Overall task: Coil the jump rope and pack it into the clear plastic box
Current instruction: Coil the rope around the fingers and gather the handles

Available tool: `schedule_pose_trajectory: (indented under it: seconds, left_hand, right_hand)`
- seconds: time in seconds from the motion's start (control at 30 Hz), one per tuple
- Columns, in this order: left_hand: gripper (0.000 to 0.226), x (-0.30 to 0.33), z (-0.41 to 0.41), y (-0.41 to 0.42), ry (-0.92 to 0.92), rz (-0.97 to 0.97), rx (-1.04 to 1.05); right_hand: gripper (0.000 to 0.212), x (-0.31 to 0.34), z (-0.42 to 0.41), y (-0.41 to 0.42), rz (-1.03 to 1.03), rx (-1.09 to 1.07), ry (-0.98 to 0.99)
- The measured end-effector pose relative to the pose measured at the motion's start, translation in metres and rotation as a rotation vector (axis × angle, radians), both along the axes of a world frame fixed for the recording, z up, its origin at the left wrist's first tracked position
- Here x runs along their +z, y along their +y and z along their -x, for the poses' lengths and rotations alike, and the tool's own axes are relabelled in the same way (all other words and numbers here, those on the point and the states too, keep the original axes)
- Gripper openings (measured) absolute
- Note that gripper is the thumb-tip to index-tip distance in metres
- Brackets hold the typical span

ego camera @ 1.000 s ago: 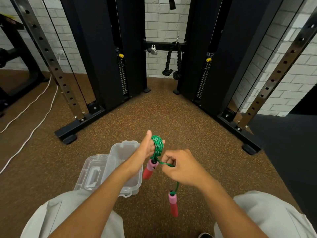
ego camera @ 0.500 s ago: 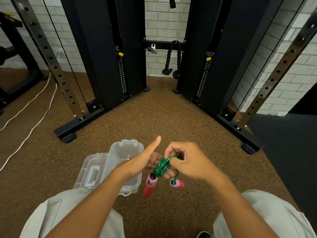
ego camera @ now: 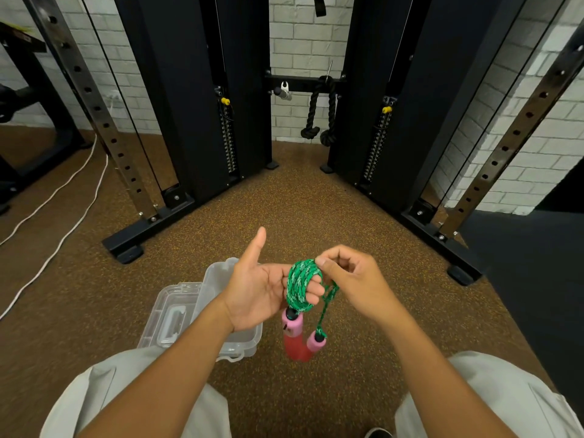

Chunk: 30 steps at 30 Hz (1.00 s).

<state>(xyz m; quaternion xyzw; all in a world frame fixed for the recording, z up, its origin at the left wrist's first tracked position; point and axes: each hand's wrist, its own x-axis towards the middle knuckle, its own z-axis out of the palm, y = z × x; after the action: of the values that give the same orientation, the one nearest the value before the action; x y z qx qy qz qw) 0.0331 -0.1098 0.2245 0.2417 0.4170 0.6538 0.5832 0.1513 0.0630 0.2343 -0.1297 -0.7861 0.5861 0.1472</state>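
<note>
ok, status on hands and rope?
Left hand flat, thumb up; jump rope coiled round its fingers. Right hand pinches rope at coil. Handles dangle. Clear box open, partly under left forearm.

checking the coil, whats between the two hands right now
Head view: the green rope coil, wound round the fingers of the left hand, fills the gap; the right hand pinches the rope at its top.

The green jump rope is coiled around the fingers of the left hand, both pink handles hanging below. The clear plastic box stands open under this hand.
</note>
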Motion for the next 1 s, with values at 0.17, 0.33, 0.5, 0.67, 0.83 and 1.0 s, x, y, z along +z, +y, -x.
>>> schedule_pose_trajectory:
  seconds: [0.17,0.33,0.5,0.67,0.83,1.0]
  left_hand:
    - [0.123,0.003,-0.001,0.000,-0.161,-0.106,0.090]
    - [0.123,0.010,0.003,-0.006,-0.323,-0.204,0.099]
    - [0.123,0.007,0.001,-0.005,-0.323,-0.181,0.036]
    - [0.122,0.006,0.003,-0.005,-0.277,-0.143,0.047]
    - [0.122,0.008,0.005,-0.007,-0.247,-0.136,0.076]
    - [0.118,0.013,0.010,-0.013,-0.147,-0.118,0.152]
  right_hand:
    - [0.017,-0.013,0.004,-0.007,0.009,-0.034,-0.035]
    - [0.013,-0.028,0.010,-0.009,-0.057,0.022,-0.084]
    - [0.018,-0.040,0.011,-0.009,-0.229,0.024,-0.179]
    - [0.029,-0.042,0.011,-0.015,-0.200,0.058,-0.179]
    - [0.039,-0.053,0.013,-0.013,0.037,0.036,-0.217]
    - [0.030,-0.057,0.013,-0.008,0.354,-0.081,-0.221]
